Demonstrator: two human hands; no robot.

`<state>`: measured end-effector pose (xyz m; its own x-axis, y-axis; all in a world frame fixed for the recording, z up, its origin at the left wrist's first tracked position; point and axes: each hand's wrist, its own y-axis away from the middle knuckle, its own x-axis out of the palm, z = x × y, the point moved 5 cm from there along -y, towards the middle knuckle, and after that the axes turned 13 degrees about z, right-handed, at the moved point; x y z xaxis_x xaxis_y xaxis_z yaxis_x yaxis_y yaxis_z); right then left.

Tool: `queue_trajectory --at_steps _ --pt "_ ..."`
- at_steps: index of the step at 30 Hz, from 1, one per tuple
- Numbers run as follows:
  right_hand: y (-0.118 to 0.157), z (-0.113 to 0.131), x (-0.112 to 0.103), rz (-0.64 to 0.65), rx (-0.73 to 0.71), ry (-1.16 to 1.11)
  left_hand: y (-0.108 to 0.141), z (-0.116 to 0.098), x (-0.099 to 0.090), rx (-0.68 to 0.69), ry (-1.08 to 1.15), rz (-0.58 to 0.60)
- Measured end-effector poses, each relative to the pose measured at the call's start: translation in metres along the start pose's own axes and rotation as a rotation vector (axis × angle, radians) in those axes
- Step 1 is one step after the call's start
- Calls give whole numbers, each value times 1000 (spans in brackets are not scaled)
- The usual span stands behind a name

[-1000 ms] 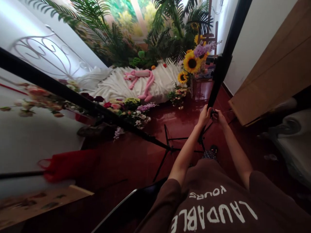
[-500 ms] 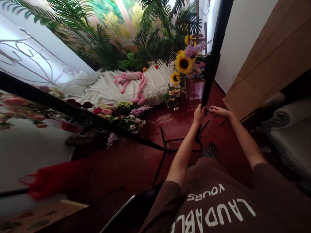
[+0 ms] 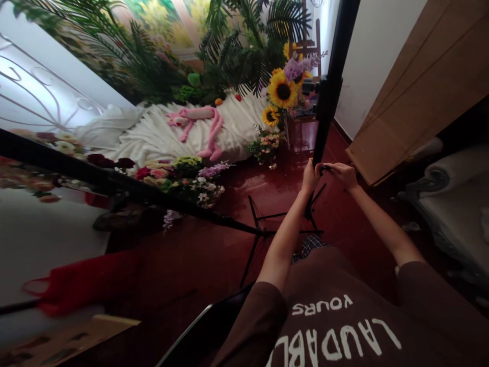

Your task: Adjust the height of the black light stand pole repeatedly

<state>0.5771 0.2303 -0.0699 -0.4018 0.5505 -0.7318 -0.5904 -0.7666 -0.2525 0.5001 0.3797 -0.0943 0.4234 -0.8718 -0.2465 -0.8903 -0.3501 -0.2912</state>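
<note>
Black stand (image 3: 327,104), right of centre: your left hand (image 3: 310,177) wraps it, your right hand (image 3: 343,175) pinches its fitting (image 3: 326,167) again, seemingly mid-adjustment.

The person wears a dark brown shirt (image 3: 344,270) with loose short sleeves (image 3: 263,308). Rough off-white capitals run across its front, upside down from this view: "YOURS" (image 3: 324,306) nearer the hem and, larger, "LAUDABL" (image 3: 332,344), its ending out of sight. Below the hem shows dark, white-checked legwear (image 3: 311,244).
</note>
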Motion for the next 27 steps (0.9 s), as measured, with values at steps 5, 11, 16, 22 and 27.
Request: queue_trajectory --at_steps 5,11,16,22,27 --pt "13 1 9 -110 -43 22 0 1 1 -32 1 -8" --pt "18 -1 6 -139 -48 36 0 -2 1 -35 -6 -4" --pt "20 4 8 -153 -84 276 0 -5 1 -18 15 -16" --pt "20 66 -14 -321 -149 290 0 -1 3 -36 -8 -39" --pt "-33 166 -95 -583 -323 115 -1 2 4 -19 1 -27"
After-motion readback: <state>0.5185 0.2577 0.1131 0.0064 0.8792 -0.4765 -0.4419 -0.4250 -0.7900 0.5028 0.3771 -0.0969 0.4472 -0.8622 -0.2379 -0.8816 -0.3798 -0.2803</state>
